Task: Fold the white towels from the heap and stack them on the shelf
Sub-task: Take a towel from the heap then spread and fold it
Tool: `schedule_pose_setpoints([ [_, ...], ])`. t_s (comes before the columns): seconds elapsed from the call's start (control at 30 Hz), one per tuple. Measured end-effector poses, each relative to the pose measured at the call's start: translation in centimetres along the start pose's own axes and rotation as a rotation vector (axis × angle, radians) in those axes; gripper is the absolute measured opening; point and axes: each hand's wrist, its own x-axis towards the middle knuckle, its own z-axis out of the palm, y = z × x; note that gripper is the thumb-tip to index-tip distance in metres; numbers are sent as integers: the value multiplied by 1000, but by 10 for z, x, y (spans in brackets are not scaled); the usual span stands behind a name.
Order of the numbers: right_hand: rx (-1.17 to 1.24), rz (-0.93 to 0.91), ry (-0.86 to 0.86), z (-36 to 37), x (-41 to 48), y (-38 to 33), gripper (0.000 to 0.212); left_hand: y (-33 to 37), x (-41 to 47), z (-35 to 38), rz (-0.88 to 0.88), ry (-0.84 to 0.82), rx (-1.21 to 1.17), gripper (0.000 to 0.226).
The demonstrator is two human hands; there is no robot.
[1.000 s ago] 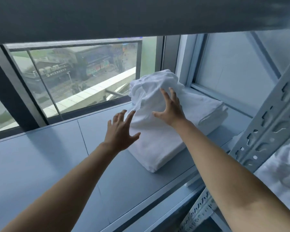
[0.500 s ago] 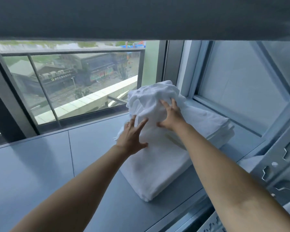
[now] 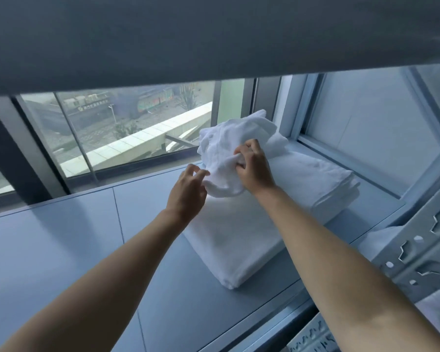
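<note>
Head view: my right hand [image 3: 254, 168] bunches crumpled white cloth towel [image 3: 229, 143], fingers dug in, atop folded white towel stack [image 3: 239, 240] on grey shelf [image 3: 61, 250]; my left hand [image 3: 188, 191] curled at its edge — hold unclear. Risk — tugging drags stack askew.

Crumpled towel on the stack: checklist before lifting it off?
1. Right hand grips towel: ok.
2. Left hand has a hold on the towel's lower edge: cannot tell; its fingers curl right at it.
3. Towel folded: not ok, bunched up.
4. Stack flat and squared on shelf: ok.
5. Bare shelf left of stack to spread the towel: ok.
</note>
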Motion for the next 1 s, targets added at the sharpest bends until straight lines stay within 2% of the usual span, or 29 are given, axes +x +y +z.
schedule_pose_setpoints([
  [0.17, 113, -132, -13, 11, -10, -78, 21, -30, -28, -60, -24, 54, -10, 67],
  [0.27, 194, -228, -17, 19, -20, -132, 19, -48, -57, -100, -23, 24, -35, 92],
  [0.33, 246, -295, -36, 26, -27, -172, 18, -65, -81, -123, 3, -5, -29, 99],
  [0.4, 299, -350, -64, 37, -37, -212, 18, -85, -105, -144, -13, -14, -4, 91],
  [0.53, 373, -389, -127, 62, -62, -278, 17, -122, -151, -192, -32, 74, 1, 41],
  [0.6, 400, -376, -158, 76, -80, -305, 16, -136, -179, -219, -27, 76, 41, 26],
  [0.83, 476, -309, -289, 99, -153, -390, 18, -162, -278, -282, -133, 87, 122, 20],
  [1.0, 462, -202, -435, 96, -201, -424, 31, -168, -340, -304, -214, 19, 180, 30],
])
